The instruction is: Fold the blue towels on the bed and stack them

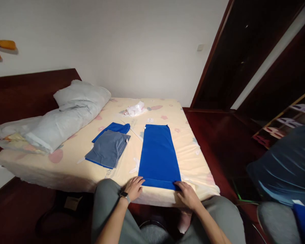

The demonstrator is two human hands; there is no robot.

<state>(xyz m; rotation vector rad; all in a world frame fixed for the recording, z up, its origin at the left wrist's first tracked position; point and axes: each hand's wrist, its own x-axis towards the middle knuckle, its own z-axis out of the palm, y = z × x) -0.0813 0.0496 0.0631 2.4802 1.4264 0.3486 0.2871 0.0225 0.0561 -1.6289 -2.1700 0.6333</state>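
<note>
A blue towel [158,152] lies lengthwise in front of me on the bed, with a narrow strip folded over along its near edge. At the near left corner, my left hand [134,188], with a watch on its wrist, has its fingers closed on the cloth. My right hand [187,194] grips the near right corner the same way. Left of the towel, a grey-blue cloth [108,148] with a white tag partly covers another blue cloth [119,127].
The bed [198,169] has a patterned cream cover. A crumpled white plastic bag [136,109] sits toward the back; a wrapped grey quilt [73,108] lies by the headboard [35,86]. At right are a person's blue clothing [287,162] and a shoe rack [282,122].
</note>
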